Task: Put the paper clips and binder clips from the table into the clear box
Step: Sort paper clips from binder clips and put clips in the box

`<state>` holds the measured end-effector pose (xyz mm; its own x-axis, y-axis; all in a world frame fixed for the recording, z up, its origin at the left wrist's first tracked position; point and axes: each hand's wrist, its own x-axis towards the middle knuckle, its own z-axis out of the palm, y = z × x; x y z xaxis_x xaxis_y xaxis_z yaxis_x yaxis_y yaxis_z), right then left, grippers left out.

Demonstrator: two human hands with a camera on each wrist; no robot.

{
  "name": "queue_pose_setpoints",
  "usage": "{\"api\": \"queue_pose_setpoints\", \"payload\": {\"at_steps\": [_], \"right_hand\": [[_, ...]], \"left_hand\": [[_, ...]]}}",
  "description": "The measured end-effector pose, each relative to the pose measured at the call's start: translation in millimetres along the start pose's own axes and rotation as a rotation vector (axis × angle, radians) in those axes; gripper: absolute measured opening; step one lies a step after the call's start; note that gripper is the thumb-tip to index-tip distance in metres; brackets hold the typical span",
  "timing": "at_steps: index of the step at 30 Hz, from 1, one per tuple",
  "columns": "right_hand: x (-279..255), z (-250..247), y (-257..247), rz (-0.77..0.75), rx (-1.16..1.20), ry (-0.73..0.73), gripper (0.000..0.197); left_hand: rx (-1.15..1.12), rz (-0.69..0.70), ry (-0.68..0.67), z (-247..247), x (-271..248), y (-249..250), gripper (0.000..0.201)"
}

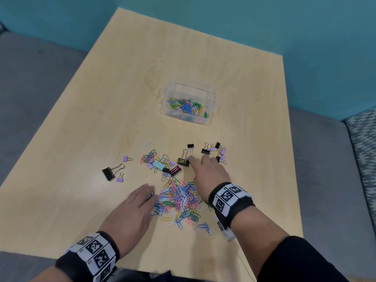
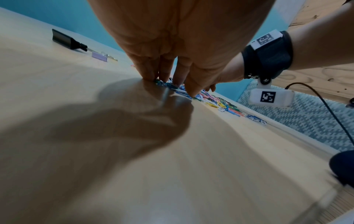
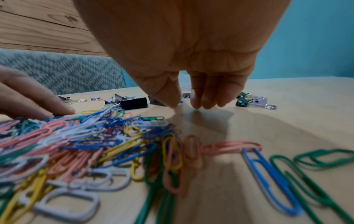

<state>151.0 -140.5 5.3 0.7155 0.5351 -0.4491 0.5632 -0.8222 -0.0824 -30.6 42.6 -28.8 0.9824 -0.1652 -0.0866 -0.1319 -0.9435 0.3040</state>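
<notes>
Table (image 1: 101, 123) under teal wall | paper clips (image 1: 179, 200) lying heaped near edge, box (image 1: 211, 98) beyond | left hand (image 1: 130, 212) pressing flat on heap | right hand (image 1: 209, 169) reaching, fingers loose, empty, beside binder clips (image 1: 183, 161) | light, slippery: scoop clips, pinch binders' wire handles

I see a light wooden table (image 1: 126, 82) with a smooth top. It sits in a corner. The wall (image 1: 264, 23) behind it is blue-green. A gray seat (image 1: 30, 88) runs along the left side of the table and another gray seat (image 1: 325, 159) along the right. A cushion (image 1: 364, 139) with a zigzag pattern is at the far right. In the wrist views I see wooden boards (image 3: 38, 27) above that cushion. Soft shadows lie on the table.
</notes>
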Motion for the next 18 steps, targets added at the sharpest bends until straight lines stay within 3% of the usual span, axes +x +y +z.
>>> {"api": "queue_pose_setpoints", "payload": {"at_steps": [2,7,11,13,18], "right_hand": [[-9,1,3,0.014,-0.001,-0.002,0.057],[-38,8,4,0.023,0.091,-0.011,0.026],[-34,3,-1,-0.001,0.156,0.103,0.029],[-21,2,-6,-0.042,0.149,0.177,0.033],[10,4,-20,-0.119,0.047,0.268,0.022]], "left_hand": [[-0.002,-0.009,0.018,1,1,0,0.042],[-0.041,-0.046,-0.001,2,0,4,0.052],[-0.021,-0.023,0.008,3,-1,1,0.042],[-0.01,-0.021,-0.019,0,0,1,0.047],[0.006,-0.018,-0.039,-4,0,3,0.049]]}}
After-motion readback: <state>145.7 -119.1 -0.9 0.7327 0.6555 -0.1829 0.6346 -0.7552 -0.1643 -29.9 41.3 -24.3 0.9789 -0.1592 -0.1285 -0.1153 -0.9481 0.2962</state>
